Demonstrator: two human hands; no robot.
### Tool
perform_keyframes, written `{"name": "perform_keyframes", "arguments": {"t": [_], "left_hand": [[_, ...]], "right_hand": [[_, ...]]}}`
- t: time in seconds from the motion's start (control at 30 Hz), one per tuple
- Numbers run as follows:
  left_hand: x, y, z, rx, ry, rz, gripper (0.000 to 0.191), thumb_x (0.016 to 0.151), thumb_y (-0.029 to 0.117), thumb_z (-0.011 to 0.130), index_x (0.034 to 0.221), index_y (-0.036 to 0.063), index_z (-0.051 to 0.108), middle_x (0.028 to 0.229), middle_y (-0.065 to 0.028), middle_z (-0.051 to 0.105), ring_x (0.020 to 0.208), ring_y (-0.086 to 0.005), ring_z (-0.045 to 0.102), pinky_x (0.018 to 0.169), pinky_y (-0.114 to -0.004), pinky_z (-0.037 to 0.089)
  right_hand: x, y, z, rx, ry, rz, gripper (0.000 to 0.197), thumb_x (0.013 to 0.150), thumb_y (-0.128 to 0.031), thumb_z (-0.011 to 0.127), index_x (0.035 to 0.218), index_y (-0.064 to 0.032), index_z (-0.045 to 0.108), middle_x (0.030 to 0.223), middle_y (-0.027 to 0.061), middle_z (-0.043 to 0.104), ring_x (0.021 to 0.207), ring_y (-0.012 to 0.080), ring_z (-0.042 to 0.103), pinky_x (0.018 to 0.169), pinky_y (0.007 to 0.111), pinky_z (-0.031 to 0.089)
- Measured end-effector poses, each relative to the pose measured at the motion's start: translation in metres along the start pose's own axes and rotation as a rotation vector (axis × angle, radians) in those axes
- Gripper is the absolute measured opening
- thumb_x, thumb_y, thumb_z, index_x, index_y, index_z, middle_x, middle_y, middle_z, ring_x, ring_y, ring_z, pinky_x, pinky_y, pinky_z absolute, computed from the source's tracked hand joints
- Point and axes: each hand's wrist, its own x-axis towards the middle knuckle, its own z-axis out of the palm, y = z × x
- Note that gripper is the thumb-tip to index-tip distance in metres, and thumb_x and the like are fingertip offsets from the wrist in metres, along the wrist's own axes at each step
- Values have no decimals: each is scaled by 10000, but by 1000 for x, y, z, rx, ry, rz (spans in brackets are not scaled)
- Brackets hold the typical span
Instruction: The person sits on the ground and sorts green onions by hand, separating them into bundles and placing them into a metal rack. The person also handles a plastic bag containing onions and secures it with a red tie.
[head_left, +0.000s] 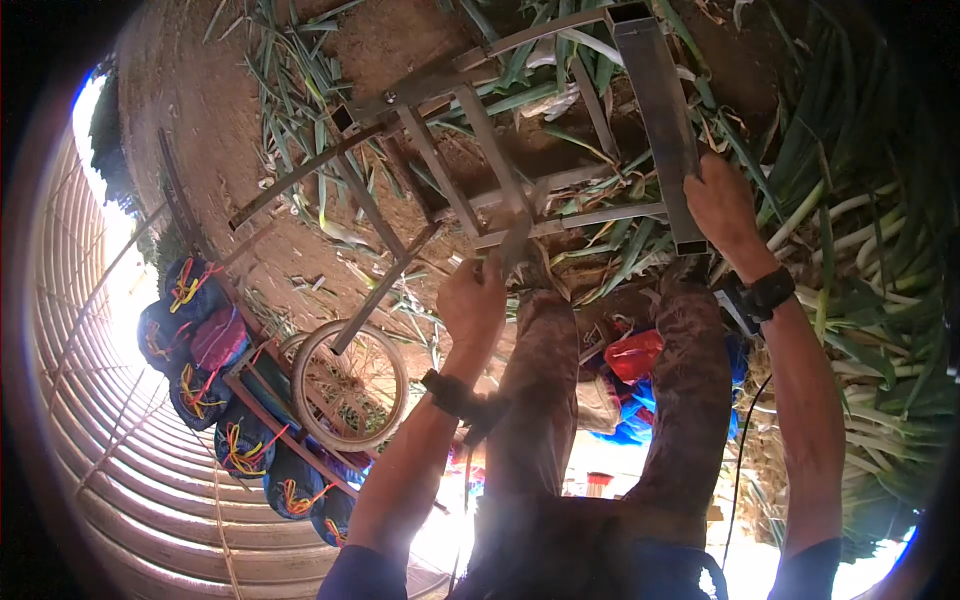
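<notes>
A welded frame of metal bars (497, 148) stands before my legs, with a wide rectangular metal tube (654, 112) along its right side. My right hand (721, 206) is curled against the right edge of this tube, near its lower end, and appears to grip it. My left hand (471, 304) is closed just below the frame's near bar. A flat grey piece (516, 244), blurred, sticks up from its fingers; what it is cannot be made out. Green onion leaves (630, 247) lie on the soil under and around the frame.
A heap of long green onions (862, 240) lies at right. At lower left are a spoked wheel (296, 382) of a cart and several dark net bundles (196, 397) tied with coloured strings. Behind my legs lie a red bag (634, 356) and blue sheeting (634, 416). A cable (739, 465) hangs at right.
</notes>
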Motion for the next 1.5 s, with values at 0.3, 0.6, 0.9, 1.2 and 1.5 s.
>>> {"name": "perform_keyframes", "arguments": {"t": [0.3, 0.6, 0.9, 1.2, 1.5], "left_hand": [[-4, 5, -1, -53, 54, -35, 391, 958, 393, 612, 1002, 35, 761, 809, -230, 710, 830, -440, 694, 771, -532, 518], [4, -6, 3, 151, 50, 105, 509, 980, 466, 571, 997, -8, 755, 897, -254, 725, 879, -457, 693, 819, -542, 523], [23, -16, 5, 71, -110, 70, 594, 964, 551, 578, 928, -18, 742, 876, -228, 731, 900, -374, 727, 750, -520, 542], [20, -20, -12, -354, -362, 114, 393, 1019, 433, 581, 1034, 54, 685, 807, -51, 637, 706, -170, 642, 577, -330, 554], [31, -41, -10, -271, -259, 373, 343, 1023, 372, 607, 1028, 37, 681, 822, -36, 667, 656, -174, 683, 499, -339, 541]], "right_hand": [[-3, -2, -2, -28, 29, -62, 198, 894, -162, 584, 859, 33, 584, 867, 275, 648, 880, 495, 640, 779, 570, 488], [-69, 20, -26, 478, 39, -124, 276, 941, -231, 655, 1085, 5, 658, 976, 218, 692, 930, 370, 675, 819, 493, 516], [-471, -33, -33, -72, -1168, -221, 350, 873, -454, 689, 790, -118, 745, 719, 133, 715, 717, 351, 727, 619, 446, 560], [-597, -57, 61, 614, -1005, 54, 280, 882, -280, 647, 1089, -97, 685, 1051, 131, 688, 1084, 318, 657, 947, 548, 458], [-606, 52, 266, 623, -911, 558, 613, 869, -365, 696, 1350, -9, 564, 1301, 224, 597, 1283, 353, 534, 1118, 649, 268]]}}
